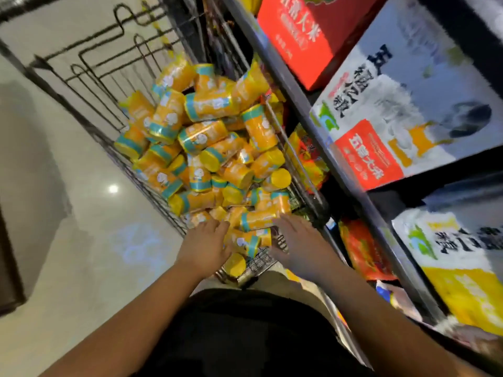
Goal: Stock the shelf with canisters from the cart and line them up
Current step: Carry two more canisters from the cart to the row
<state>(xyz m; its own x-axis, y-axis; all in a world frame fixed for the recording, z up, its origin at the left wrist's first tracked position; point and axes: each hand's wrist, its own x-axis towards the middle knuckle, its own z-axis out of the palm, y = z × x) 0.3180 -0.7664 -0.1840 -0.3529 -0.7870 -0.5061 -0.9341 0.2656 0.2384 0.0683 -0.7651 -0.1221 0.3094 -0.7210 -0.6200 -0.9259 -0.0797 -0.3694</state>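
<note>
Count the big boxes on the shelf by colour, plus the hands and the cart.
Red box: 1
White box with red panel: 1
White box with yellow panel: 1
Hands: 2, left hand and right hand
Cart: 1
Total: 6

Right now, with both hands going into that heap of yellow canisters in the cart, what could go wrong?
1. The yellow canisters lie jumbled in a loose heap in the wire cart. Pulling one from the near end, where the left hand and right hand reach, might set others rolling or shifting.
2. Both hands are open and grip nothing yet, so a smooth round canister could slip if grabbed hastily.
</note>
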